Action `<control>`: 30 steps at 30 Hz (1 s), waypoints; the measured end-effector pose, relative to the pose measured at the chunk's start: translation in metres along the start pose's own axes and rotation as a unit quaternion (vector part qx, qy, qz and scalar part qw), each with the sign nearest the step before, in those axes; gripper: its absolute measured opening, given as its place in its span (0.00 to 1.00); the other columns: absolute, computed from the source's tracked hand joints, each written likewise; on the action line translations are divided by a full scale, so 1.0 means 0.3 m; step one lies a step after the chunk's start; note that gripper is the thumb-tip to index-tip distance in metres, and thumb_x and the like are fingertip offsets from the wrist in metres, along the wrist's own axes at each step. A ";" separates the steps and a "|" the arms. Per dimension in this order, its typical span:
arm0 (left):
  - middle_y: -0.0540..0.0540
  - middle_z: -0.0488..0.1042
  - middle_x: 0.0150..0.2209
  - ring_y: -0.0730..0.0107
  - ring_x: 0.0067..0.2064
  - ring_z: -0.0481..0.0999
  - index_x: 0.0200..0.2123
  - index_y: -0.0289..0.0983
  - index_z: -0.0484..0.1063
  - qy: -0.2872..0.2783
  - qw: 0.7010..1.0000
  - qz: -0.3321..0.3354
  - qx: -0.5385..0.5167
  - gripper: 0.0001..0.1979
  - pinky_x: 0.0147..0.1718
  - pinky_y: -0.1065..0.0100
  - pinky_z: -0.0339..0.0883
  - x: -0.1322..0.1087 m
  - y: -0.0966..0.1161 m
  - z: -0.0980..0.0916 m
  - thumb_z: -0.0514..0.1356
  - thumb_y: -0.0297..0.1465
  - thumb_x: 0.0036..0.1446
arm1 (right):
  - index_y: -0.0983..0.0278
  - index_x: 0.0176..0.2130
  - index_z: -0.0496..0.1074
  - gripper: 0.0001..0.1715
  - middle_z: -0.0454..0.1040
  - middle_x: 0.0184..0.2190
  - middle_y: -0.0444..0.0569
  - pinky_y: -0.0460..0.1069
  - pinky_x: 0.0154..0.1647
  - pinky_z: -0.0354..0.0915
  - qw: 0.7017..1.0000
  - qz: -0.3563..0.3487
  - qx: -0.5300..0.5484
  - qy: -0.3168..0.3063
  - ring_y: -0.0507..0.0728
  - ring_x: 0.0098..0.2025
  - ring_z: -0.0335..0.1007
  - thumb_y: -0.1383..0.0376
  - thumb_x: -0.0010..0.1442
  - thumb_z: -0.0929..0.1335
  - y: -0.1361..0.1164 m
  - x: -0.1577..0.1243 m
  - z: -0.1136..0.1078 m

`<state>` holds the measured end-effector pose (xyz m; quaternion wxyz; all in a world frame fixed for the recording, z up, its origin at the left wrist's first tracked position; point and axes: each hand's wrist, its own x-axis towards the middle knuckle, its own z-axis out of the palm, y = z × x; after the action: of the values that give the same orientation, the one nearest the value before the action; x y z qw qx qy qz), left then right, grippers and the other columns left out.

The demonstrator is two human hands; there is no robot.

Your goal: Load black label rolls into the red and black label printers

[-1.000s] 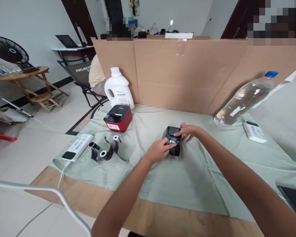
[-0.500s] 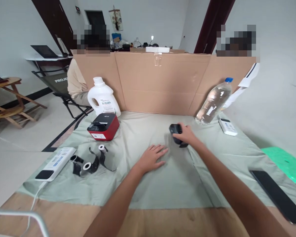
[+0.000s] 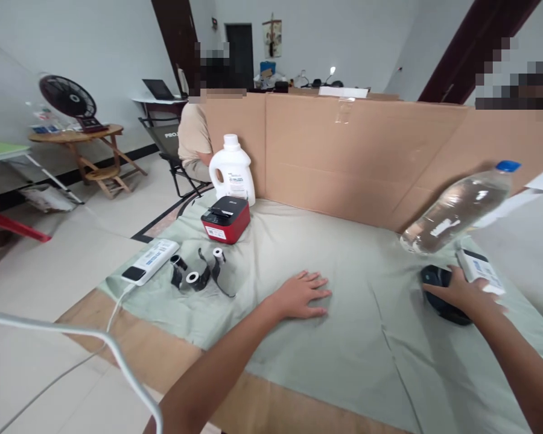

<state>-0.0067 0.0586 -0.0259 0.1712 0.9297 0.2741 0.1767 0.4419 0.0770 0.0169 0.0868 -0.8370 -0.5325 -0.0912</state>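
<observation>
My left hand [image 3: 304, 295] lies flat on the green cloth [image 3: 294, 349] with its fingers spread and nothing in it. Over at the right side, my right hand [image 3: 473, 295] is wrapped around a black rounded device [image 3: 446, 308]; its exact kind is not clear. The fingers cover the device's far side and part of its top. Just beyond that hand lies a white power strip [image 3: 482, 268], partly hidden by the fingers. A clear bottle [image 3: 457, 211] with a blue cap leans against the cardboard behind it.
A cardboard screen [image 3: 335, 157] borders the table's far side. At left stand a white jug [image 3: 233, 169] and a red-and-black box-shaped device [image 3: 226, 220]. Nearer are several small rolls with black strips [image 3: 203, 277] and another power strip [image 3: 151, 262]. A person [image 3: 194, 132] sits beyond.
The view has turned left and shifted. My right hand has carried the black device rightward, from mid-table to beside the right power strip. My left hand stays flat on the cloth.
</observation>
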 end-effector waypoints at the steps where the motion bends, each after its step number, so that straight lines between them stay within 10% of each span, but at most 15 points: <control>1: 0.46 0.75 0.59 0.58 0.63 0.71 0.54 0.45 0.76 0.019 1.000 -0.009 -0.019 0.19 0.65 0.52 0.56 0.004 0.006 -0.033 0.58 0.45 0.65 | 0.66 0.64 0.65 0.53 0.60 0.55 0.88 0.74 0.39 0.58 0.999 0.011 -0.027 0.014 0.89 0.55 0.65 0.36 0.52 0.68 -0.066 -0.010 -0.015; 5: 0.49 0.82 0.38 0.71 0.39 0.80 0.41 0.41 0.78 0.220 0.962 -0.118 -0.110 0.10 0.42 0.69 0.69 -0.047 -0.049 -0.276 0.56 0.34 0.66 | 0.62 0.68 0.59 0.50 0.61 0.61 0.74 0.73 0.54 0.56 0.985 -0.170 0.001 0.021 0.83 0.61 0.60 0.40 0.57 0.67 -0.505 -0.111 -0.076; 10: 0.45 0.78 0.42 0.68 0.44 0.77 0.45 0.36 0.73 0.549 0.757 -0.352 -0.036 0.11 0.46 0.69 0.68 -0.293 -0.349 -0.639 0.54 0.30 0.63 | 0.60 0.66 0.58 0.42 0.63 0.64 0.61 0.68 0.65 0.51 0.901 -0.344 0.240 -0.111 0.71 0.66 0.58 0.48 0.59 0.67 -1.166 -0.291 -0.045; 12: 0.42 0.79 0.45 0.65 0.47 0.77 0.47 0.34 0.73 0.531 0.709 -0.461 -0.050 0.13 0.51 0.65 0.67 -0.383 -0.477 -0.715 0.56 0.27 0.60 | 0.61 0.67 0.56 0.43 0.61 0.67 0.59 0.63 0.68 0.50 0.855 -0.354 0.343 -0.159 0.67 0.68 0.56 0.49 0.59 0.67 -1.397 -0.353 -0.011; 17: 0.43 0.82 0.36 0.57 0.45 0.79 0.39 0.33 0.81 0.422 0.743 -0.502 -0.129 0.11 0.51 0.62 0.69 -0.426 -0.638 -0.707 0.62 0.31 0.55 | 0.65 0.72 0.42 0.58 0.51 0.71 0.60 0.59 0.71 0.48 0.805 -0.293 0.482 -0.185 0.67 0.72 0.46 0.53 0.55 0.72 -1.802 -0.453 0.066; 23: 0.44 0.84 0.41 0.59 0.47 0.80 0.48 0.34 0.80 0.414 0.759 -0.481 -0.146 0.17 0.51 0.62 0.71 -0.408 -0.607 -0.648 0.61 0.32 0.57 | 0.70 0.72 0.34 0.65 0.47 0.72 0.66 0.60 0.72 0.43 0.817 -0.238 0.505 -0.146 0.68 0.73 0.41 0.56 0.55 0.73 -1.858 -0.480 0.096; 30: 0.45 0.80 0.52 0.59 0.53 0.79 0.57 0.35 0.75 0.455 0.806 -0.344 -0.160 0.22 0.56 0.62 0.70 -0.212 -0.358 -0.551 0.59 0.33 0.61 | 0.65 0.73 0.31 0.61 0.50 0.70 0.64 0.60 0.71 0.49 0.782 -0.286 0.554 -0.028 0.68 0.71 0.46 0.55 0.58 0.70 -1.493 -0.399 -0.004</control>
<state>-0.1748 0.1438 0.0599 0.2233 0.5470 0.5900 0.5503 -0.0142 0.1591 0.0103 0.4900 -0.4563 -0.7087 0.2224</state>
